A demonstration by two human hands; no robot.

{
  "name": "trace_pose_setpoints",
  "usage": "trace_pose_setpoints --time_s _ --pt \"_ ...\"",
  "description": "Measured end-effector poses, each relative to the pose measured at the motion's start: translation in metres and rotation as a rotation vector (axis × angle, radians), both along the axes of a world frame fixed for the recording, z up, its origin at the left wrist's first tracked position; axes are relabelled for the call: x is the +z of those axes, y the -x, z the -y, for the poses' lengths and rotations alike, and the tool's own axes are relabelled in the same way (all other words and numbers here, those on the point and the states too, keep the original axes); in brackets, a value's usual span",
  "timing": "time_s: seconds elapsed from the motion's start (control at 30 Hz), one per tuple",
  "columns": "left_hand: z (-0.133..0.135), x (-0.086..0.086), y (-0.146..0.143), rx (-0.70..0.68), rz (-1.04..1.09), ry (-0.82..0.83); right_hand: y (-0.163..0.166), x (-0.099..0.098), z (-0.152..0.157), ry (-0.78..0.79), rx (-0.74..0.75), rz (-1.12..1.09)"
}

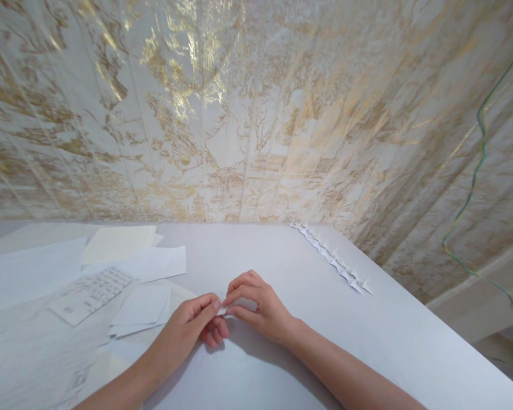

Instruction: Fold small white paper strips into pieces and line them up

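Observation:
A small folded piece of white paper [222,311] is held between both hands above the white table. My left hand [203,322] pinches it between thumb and forefinger, the other fingers curled below. From the right, my right hand [256,304] grips the paper's other end with thumb and fingertips. Most of the paper is hidden by the fingers, so its folded shape is hard to make out. Farther back on the right lie rows of small pointed folded paper pieces [331,259], set close together in a slanting line.
Loose white sheets [29,267], a cream sheet [119,242], smaller paper pieces [141,304] and a printed sheet [89,293] overlap on the left of the table [248,250]. A gold-patterned wall [222,142] stands behind. At right a green cord [474,176] hangs beyond the table edge.

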State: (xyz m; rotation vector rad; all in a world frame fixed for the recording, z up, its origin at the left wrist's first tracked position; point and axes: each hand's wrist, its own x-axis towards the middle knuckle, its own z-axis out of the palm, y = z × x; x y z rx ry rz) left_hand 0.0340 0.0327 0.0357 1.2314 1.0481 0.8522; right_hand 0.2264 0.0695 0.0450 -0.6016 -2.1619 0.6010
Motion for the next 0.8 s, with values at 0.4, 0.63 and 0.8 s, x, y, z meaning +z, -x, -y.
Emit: trace_pose_setpoints --time_s 0.4,0.63,0.8 --pt "0.0016 0.0 -0.0026 0.002 -0.007 -0.033 0.0021 -0.0005 0.0026 0.048 -0.077 -0.037" --pt "0.0007 -0.0068 -0.0031 0.113 0.011 -0.108 0.0036 -0.0041 0.0024 0.114 -0.132 -0.103" --pt "0.0037 -0.0011 -0.005 0.165 0.014 -0.137 0.0034 -0.006 0.0021 0.091 -0.155 -0.102"
